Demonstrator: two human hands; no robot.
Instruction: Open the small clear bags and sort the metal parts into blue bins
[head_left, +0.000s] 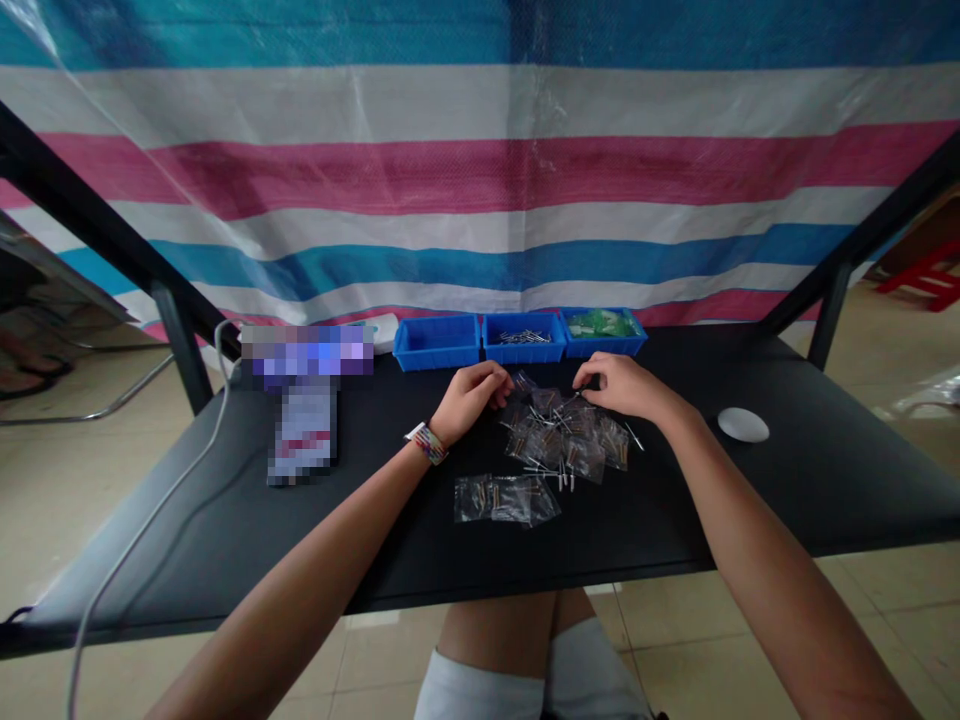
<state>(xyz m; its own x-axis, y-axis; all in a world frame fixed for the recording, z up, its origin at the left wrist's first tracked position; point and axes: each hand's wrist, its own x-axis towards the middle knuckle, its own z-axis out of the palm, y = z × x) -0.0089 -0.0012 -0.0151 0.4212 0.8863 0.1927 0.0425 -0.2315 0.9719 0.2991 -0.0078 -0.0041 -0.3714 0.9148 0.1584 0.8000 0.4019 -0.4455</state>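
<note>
My left hand (471,402), with a woven bracelet at the wrist, is closed with curled fingers at the left edge of a pile of small clear plastic bags (553,440). Whatever its fingertips hold, if anything, is hidden. My right hand (621,385) is at the pile's upper right, thumb and fingers pinched together over something too small to make out. Brownish pins show inside the bags. Loose silver rivets (561,480) lie over and beside the pile. Nearer to me, a few more clear bags (506,498) with similar pins lie flat on the black table (420,550).
Three blue bins stand along the back: a left bin (436,345), a middle bin (523,352) with silver rivets, and a right bin (604,345) with green packets. A white oval object (743,425) lies right. Blurred packages (306,425) and a white cable (176,470) are left.
</note>
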